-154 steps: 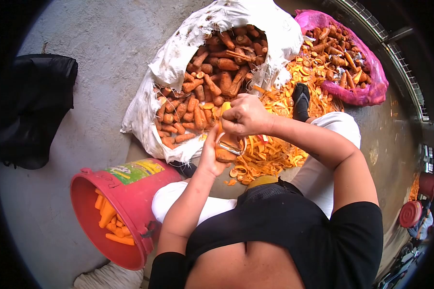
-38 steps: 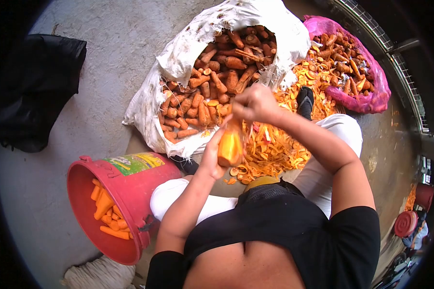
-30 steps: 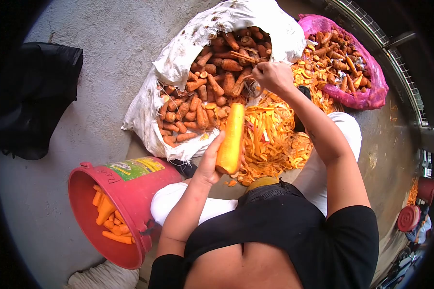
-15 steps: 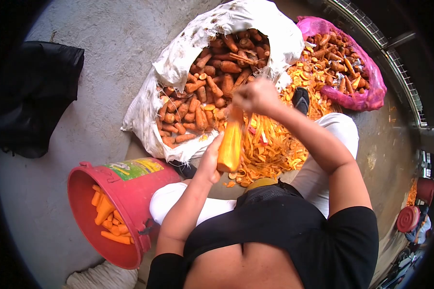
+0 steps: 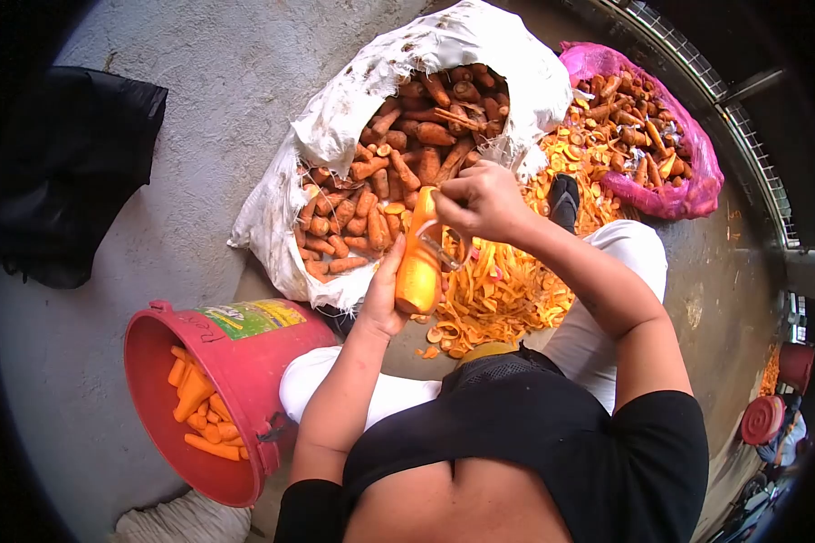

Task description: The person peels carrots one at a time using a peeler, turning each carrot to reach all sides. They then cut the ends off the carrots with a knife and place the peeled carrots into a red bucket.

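My left hand (image 5: 385, 297) is wrapped round the lower end of a large, mostly peeled carrot (image 5: 417, 282), tilted upright in front of my body. A peeler (image 5: 463, 257) with a pale, curved head is in my right hand (image 5: 487, 201), whose fingers are closed near the carrot's upper end. The peeler's head lies against the carrot's right side; its handle is mostly hidden by my fingers. Beneath both hands is a heap of orange peelings (image 5: 507, 294). Behind them, a white sack (image 5: 335, 136) lies open, full of unpeeled carrots (image 5: 371, 213).
At my left a red bucket (image 5: 290, 335) lies tipped with peeled carrots (image 5: 199, 398) inside. A pink mesh bag (image 5: 702, 172) of carrots and scraps lies far right. Black plastic (image 5: 72, 172) is on the floor at left. A person (image 5: 792, 434) shows at the right edge.
My right hand has moved slightly down and right, and the peeler now shows clearly against the carrot. The carrot has shifted a little left and stands more upright.
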Demonstrator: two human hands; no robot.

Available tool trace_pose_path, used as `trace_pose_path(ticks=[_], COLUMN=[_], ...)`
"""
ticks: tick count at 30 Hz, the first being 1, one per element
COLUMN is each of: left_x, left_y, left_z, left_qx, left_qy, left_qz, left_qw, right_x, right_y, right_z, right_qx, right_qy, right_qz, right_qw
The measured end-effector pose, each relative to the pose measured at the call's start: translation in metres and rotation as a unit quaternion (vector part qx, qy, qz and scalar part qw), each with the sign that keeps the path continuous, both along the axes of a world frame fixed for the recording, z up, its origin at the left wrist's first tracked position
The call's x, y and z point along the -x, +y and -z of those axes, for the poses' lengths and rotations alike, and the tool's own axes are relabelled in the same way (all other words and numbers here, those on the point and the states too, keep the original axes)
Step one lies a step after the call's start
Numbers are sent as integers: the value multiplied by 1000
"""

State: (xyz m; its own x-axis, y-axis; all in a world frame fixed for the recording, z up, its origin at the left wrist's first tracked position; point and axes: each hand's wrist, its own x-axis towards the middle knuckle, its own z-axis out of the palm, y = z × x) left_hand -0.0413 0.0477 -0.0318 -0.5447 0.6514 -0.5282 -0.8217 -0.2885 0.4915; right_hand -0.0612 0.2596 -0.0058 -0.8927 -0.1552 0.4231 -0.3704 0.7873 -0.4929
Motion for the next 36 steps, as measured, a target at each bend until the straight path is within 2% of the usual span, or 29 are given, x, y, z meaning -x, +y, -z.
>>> trace_pose_path(ticks=[1,3,5,7,9,10,13,14,15,17,20,21,23,25,26,29,30,33,36], left_x=[-2,-6,-9,-11,-13,-13,-15,-15,-15,-13,-14,-15,-17,-15,-12,-12,-13,-9,-9], left_y=[0,-2,-1,-1,-2,-1,1,4,6,3,1,1,-2,-6,-10,-9,-4,1,9], left_z=[2,6,6,11,1,-3,-7,-7,-7,-3,0,0,-6,-8,-8,-2,-1,11,-1], left_qx=[-4,-10,-11,-11,5,13,56,69,82,93,99,99,86,45,11,-36,-39,-30,-8], left_qy=[-4,-12,8,45,87,106,161,183,206,230,256,265,268,239,206,91,52,-24,-77], left_qz=[11,35,57,91,97,94,58,45,33,49,68,71,60,66,73,43,21,-25,-68], left_qw=[1000,999,998,995,991,990,984,980,974,968,959,957,958,968,976,994,998,999,995], right_x=[-1,13,29,48,44,42,28,17,9,5,12,22,36,28,24,-3,-10,-32,-36], right_y=[-2,9,30,70,98,102,70,57,46,40,41,61,94,103,104,73,71,43,14], right_z=[0,19,28,20,21,18,-10,-16,-17,-2,-12,0,11,5,3,-36,-25,-20,-5], right_qx=[-37,-43,-53,-220,-236,-244,-60,13,25,-64,-58,-169,-211,-247,-214,-20,33,143,115], right_qy=[10,53,54,-131,4,13,-204,-183,-171,19,-113,18,-136,-32,-19,-182,-169,-227,-182], right_qz=[-9,6,91,219,260,261,222,174,139,40,137,120,255,265,255,224,182,111,65], right_qw=[999,998,993,942,936,934,952,968,975,997,982,978,934,931,943,957,968,957,974])
